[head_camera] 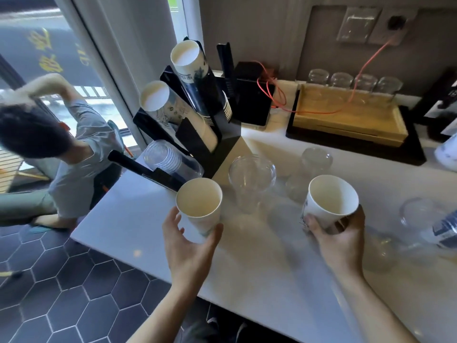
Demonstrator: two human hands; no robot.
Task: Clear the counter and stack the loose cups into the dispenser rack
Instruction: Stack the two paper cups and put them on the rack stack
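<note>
My left hand (190, 246) grips a white paper cup (199, 201) upright above the counter's left part. My right hand (338, 237) holds a second white paper cup (331, 199) with a blue print, tilted slightly left. The black dispenser rack (222, 149) stands at the back left of the white counter (138, 219); two of its slanted slots carry paper cup stacks (185, 58), and a lower slot carries clear plastic cups (168, 158). Between my hands a clear plastic cup (251, 179) stands upright, and behind it stand more clear cups (316, 159).
Clear cups and a blue-printed cup (435, 226) lie at the right edge. A wooden tray (346, 117) with upturned glass jars sits at the back, next to a black box (252, 102) with an orange cable. A person crouches on the tiled floor, left of the counter.
</note>
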